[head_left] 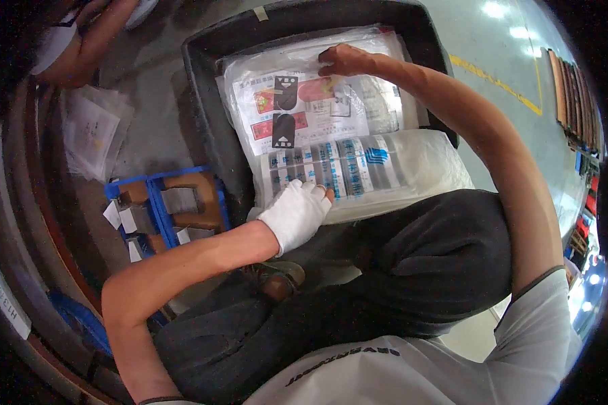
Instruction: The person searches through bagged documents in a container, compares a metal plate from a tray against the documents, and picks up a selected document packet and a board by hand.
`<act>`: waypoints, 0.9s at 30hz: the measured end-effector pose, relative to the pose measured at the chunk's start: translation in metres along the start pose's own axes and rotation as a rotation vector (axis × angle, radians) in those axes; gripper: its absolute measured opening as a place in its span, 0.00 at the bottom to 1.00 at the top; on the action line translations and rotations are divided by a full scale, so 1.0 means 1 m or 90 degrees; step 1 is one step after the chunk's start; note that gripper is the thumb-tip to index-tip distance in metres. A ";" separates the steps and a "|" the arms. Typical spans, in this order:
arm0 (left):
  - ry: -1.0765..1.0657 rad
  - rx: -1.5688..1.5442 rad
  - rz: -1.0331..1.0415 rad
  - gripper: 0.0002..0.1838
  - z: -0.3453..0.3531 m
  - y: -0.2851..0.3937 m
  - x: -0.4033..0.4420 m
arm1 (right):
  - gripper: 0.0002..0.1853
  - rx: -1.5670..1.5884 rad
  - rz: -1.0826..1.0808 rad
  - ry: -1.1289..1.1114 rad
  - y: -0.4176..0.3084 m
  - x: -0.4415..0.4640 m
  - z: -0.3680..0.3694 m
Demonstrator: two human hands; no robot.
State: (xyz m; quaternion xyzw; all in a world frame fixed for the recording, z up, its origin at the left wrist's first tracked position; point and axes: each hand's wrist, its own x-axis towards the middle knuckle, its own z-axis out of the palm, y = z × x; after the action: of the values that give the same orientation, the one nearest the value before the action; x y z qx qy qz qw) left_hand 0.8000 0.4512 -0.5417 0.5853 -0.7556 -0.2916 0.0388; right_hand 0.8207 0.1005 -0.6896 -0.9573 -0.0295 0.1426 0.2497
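Note:
My left hand [296, 214], in a white glove with bare fingertips, lies curled over the near edge of a plastic bag [392, 158] with blue printing. Long grey parts show through this bag. Beyond it, a clear plastic bag [385, 101] covers a white printed sheet [257, 131] with red blocks. Two dark flat plates with cut-outs, an upper plate [286, 92] and a lower plate [284, 130], are on the sheet. My right hand [344, 61], bare, is closed at the far part of the clear bag, its fingertips pinching the film.
A black tub [196, 74] surrounds the bags. To the left stand blue bins [157, 202] with small grey parts, and more clear bags [96, 135] lie on the floor. Another person's arm [91, 47] shows at the upper left. Brown panels [574, 101] stand at the far right.

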 end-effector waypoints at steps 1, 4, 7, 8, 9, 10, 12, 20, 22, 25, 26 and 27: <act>0.000 0.000 -0.001 0.18 0.000 0.000 0.000 | 0.19 -0.024 0.000 -0.007 -0.002 0.000 -0.002; -0.019 0.004 -0.007 0.19 0.000 0.001 0.001 | 0.18 -0.002 -0.036 0.026 0.005 -0.001 0.003; -0.018 0.014 -0.004 0.20 0.000 0.001 0.001 | 0.18 0.014 0.012 0.031 -0.002 -0.003 0.002; -0.026 0.013 -0.005 0.20 0.000 0.001 0.001 | 0.18 0.015 0.012 0.031 0.000 -0.003 0.003; -0.033 0.012 -0.007 0.21 0.000 0.001 0.001 | 0.18 0.020 -0.010 0.033 0.002 -0.002 0.004; -0.033 0.013 -0.007 0.21 -0.001 0.001 0.001 | 0.18 0.024 -0.033 0.036 0.004 -0.002 0.004; -0.008 0.012 -0.003 0.20 0.000 0.001 -0.001 | 0.18 0.011 -0.030 0.039 0.003 -0.003 0.005; -0.013 0.014 -0.004 0.18 0.001 0.000 0.000 | 0.19 0.036 -0.030 0.045 0.001 -0.003 0.001; 0.002 0.021 0.001 0.18 0.004 0.000 -0.001 | 0.18 0.045 -0.016 0.041 0.003 -0.002 0.003; 0.014 0.036 0.008 0.18 0.004 0.000 -0.001 | 0.19 0.064 -0.045 0.090 0.013 0.000 0.015; 0.007 0.038 0.007 0.18 0.004 0.001 -0.002 | 0.19 0.064 -0.046 0.090 0.010 -0.001 0.013; 0.001 0.040 0.006 0.18 0.003 0.001 -0.002 | 0.19 0.037 -0.034 0.068 0.007 -0.001 0.010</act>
State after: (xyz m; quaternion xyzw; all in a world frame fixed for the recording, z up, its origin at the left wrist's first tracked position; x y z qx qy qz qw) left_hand 0.7988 0.4544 -0.5434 0.5827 -0.7672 -0.2672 0.0220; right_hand 0.8165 0.0987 -0.7012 -0.9547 -0.0376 0.0852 0.2826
